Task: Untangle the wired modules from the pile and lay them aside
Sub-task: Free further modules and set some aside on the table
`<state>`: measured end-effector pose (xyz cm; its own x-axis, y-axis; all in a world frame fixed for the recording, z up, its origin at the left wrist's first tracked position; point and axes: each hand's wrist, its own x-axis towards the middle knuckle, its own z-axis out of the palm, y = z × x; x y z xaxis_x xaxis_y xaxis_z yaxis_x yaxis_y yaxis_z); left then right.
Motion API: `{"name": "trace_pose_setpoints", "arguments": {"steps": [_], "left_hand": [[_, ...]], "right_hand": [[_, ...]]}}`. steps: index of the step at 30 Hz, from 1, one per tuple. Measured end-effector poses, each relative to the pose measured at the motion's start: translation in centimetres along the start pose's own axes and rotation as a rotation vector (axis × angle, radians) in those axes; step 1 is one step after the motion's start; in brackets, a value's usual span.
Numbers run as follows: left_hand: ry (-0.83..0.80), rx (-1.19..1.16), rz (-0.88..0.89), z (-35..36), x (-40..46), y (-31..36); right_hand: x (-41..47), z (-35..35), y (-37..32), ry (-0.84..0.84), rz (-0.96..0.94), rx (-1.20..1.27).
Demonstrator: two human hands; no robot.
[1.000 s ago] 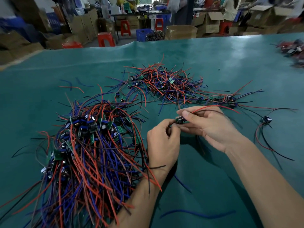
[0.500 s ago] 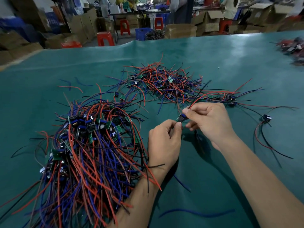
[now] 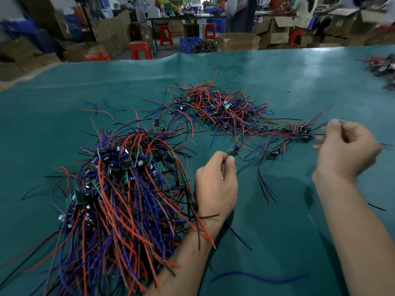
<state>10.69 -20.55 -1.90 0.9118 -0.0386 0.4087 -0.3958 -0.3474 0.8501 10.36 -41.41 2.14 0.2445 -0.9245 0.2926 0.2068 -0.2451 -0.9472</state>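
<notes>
— What am I looking at from your end?

— A warehouse floor behind, cartons and red stools (image 3: 141,50), and in front a wide teal table cover (image 3: 277,77). The big pile (image 3: 119,189) of red, blue and black leads sits at my left forearm; a looser heap (image 3: 215,107) lies further out, centre.

— And the hands?

— My left hand (image 3: 215,180) is curled, thumb and forefinger pinching at a small wired module (image 3: 234,149) just above the knuckles. My right hand (image 3: 346,150) is out to the right, blurred, fingers curled; it seems to pinch the far ends of thin wires, though I can't say which ones.

— So where does the thing lie from the grip?

— That's the crux. The module is at the left fingertips, and its red lead (image 3: 267,136) runs up and rightward toward the right hand, so the long axis goes left to right between my hands. The left is nearer the board, the right nearer the wire tips.

— Next?

— I'd judge drawing the hands apart along that line frees it, then laying it by the singles (image 3: 303,131) at right.
</notes>
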Motion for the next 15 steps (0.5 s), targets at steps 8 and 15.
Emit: {"name": "trace_pose_setpoints", "arguments": {"steps": [8,15], "left_hand": [[0.014,-0.021,-0.014,0.0,0.0,0.1],[-0.097,-0.023,0.035,0.2,-0.2,0.1]], "right_hand": [[-7.2,1.9,-1.4,-1.126,0.006,-0.067],[-6.5,2.1,-1.3,-0.92,-0.109,0.002]]}}
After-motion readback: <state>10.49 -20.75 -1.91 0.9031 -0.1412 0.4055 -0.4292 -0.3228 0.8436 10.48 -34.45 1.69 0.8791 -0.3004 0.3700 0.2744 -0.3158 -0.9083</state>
